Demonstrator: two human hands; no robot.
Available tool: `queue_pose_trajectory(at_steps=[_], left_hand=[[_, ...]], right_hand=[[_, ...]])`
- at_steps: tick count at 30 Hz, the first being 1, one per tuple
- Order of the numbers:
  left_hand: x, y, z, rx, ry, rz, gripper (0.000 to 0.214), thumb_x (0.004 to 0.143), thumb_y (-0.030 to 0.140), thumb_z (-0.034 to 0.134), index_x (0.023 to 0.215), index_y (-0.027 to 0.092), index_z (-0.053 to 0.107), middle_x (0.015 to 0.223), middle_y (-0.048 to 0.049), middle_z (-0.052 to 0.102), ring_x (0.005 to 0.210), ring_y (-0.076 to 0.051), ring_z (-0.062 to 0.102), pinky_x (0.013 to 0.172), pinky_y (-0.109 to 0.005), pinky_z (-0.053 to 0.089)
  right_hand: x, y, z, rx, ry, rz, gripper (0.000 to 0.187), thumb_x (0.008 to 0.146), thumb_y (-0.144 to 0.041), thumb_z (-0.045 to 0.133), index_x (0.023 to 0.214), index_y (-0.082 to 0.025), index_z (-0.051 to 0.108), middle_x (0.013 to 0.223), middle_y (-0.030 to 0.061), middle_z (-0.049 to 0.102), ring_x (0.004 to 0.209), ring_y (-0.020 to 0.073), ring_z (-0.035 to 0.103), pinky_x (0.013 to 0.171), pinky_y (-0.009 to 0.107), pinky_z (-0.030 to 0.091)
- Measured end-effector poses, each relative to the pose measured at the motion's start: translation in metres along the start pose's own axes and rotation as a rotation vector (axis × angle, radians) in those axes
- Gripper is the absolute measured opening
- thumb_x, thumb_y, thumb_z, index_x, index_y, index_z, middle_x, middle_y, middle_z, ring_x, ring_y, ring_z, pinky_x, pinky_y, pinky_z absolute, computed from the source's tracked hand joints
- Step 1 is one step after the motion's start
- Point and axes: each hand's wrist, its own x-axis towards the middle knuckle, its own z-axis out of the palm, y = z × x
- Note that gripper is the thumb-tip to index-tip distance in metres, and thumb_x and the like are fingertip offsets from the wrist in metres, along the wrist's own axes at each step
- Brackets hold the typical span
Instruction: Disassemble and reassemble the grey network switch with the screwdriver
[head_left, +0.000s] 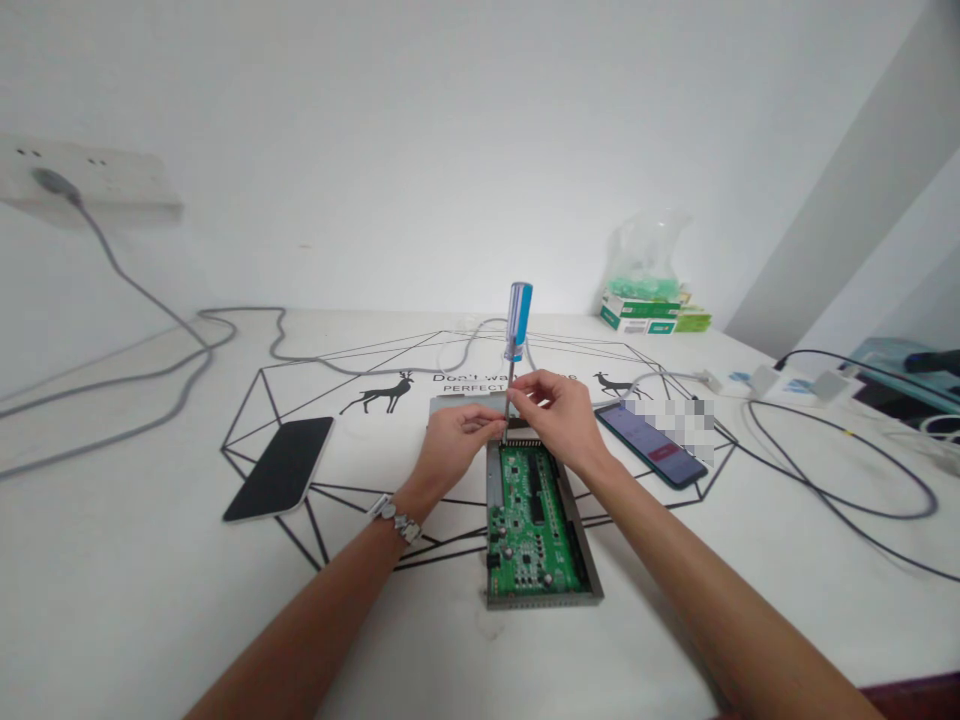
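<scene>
A screwdriver (518,318) with a blue and clear handle stands upright over the far end of a green circuit board (531,530). The board lies in an open grey metal case (541,602). My right hand (555,412) pinches the screwdriver's shaft between thumb and fingers. From the left, my left hand (463,445) has its thumb and fingertips closed at the lower shaft, close to the case's far edge. The screwdriver's tip is mostly hidden by my fingers. Behind my hands lies a flat grey metal plate (469,402), partly covered.
A dark-screened phone (281,468) lies on the left, and a lit phone (651,445) on the right. A power strip (780,382) with cables is at far right. Small boxes (640,312) under a clear plastic bag (646,250) stand by the wall. A grey cable (247,308) crosses the table.
</scene>
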Motion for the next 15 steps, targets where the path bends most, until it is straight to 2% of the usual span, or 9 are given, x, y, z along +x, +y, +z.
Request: queue_pose_trajectory(at_steps=[6, 10, 15], left_hand=[[0.003, -0.002, 0.004, -0.046, 0.013, -0.002, 0.023, 0.076, 0.032, 0.078, 0.087, 0.013, 0.075, 0.086, -0.0084, 0.078, 0.082, -0.023, 0.074, 0.081, -0.034, 0.060], [0.004, -0.001, 0.007, -0.022, -0.040, 0.029, 0.025, 0.078, 0.036, 0.076, 0.087, 0.012, 0.076, 0.087, -0.0084, 0.078, 0.083, -0.023, 0.073, 0.082, -0.034, 0.059], [0.005, -0.003, 0.013, 0.013, -0.084, 0.076, 0.031, 0.082, 0.040, 0.071, 0.090, 0.011, 0.075, 0.092, -0.0095, 0.078, 0.088, -0.025, 0.073, 0.085, -0.036, 0.057]], right_hand=[[-0.002, -0.001, 0.006, 0.013, -0.004, 0.049, 0.020, 0.079, -0.035, 0.068, 0.090, -0.019, 0.072, 0.083, 0.0039, 0.076, 0.063, 0.0160, 0.066, 0.061, 0.028, 0.050], [-0.003, -0.001, 0.009, 0.000, -0.012, 0.057, 0.021, 0.081, -0.039, 0.066, 0.091, -0.021, 0.072, 0.081, 0.0029, 0.075, 0.058, 0.0145, 0.062, 0.056, 0.026, 0.048], [-0.005, -0.002, 0.012, -0.016, -0.015, 0.026, 0.022, 0.085, -0.042, 0.063, 0.089, -0.022, 0.073, 0.080, 0.0015, 0.074, 0.061, 0.0152, 0.063, 0.059, 0.027, 0.049]])
